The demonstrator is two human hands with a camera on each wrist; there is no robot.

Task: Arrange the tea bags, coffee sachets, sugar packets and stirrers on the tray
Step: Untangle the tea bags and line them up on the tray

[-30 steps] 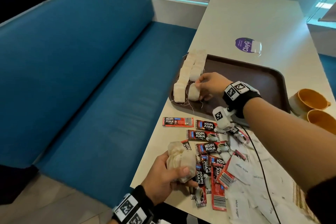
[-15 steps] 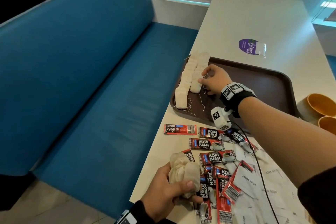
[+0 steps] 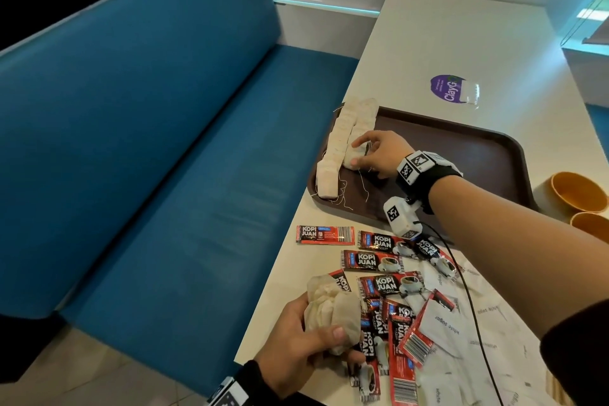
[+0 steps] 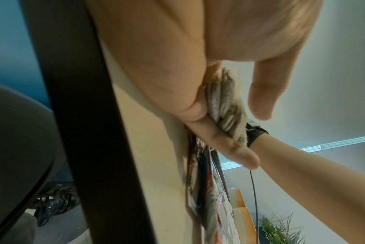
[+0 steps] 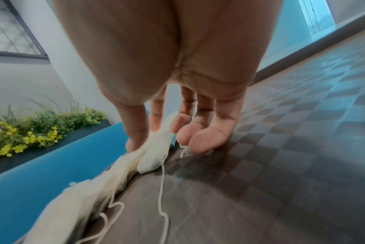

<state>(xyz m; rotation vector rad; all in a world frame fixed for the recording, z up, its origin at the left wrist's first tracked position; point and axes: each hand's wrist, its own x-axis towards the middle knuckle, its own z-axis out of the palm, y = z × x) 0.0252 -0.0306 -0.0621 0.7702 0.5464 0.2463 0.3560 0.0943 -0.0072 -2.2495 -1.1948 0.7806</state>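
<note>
A tea bag (image 3: 354, 156) lies on the brown tray (image 3: 468, 155), at the near end of the shorter of two rows of tea bags (image 3: 339, 142) laid along the tray's left edge. The right hand (image 3: 379, 152) is over it, thumb and fingertips (image 5: 204, 142) pinching its sides, as the right wrist view shows with the bag (image 5: 154, 158) between thumb and fingers. Loose white strings (image 3: 349, 198) trail from the rows over the tray floor towards the near rim.

Nearer, at the table's (image 3: 461, 43) left edge, the left hand (image 3: 296, 343) clutches a bundle of tea bags (image 3: 329, 313), fingers and thumb wrapped round it; the left wrist view shows the stacked bags (image 4: 225, 105) squeezed in the palm.

Between that hand and the tray, red and black coffee sachets (image 3: 379, 264) lie scattered on the table, some overlapping, one (image 3: 324, 235) apart to the left. To their right, white sugar packets (image 3: 441, 326) lie in a loose heap under the right forearm. Two orange cups (image 3: 580, 191) sit off the tray's right end. A purple sticker (image 3: 449, 89) lies on the table beyond the tray. A blue bench seat (image 3: 148, 158) runs along the table's left side.
</note>
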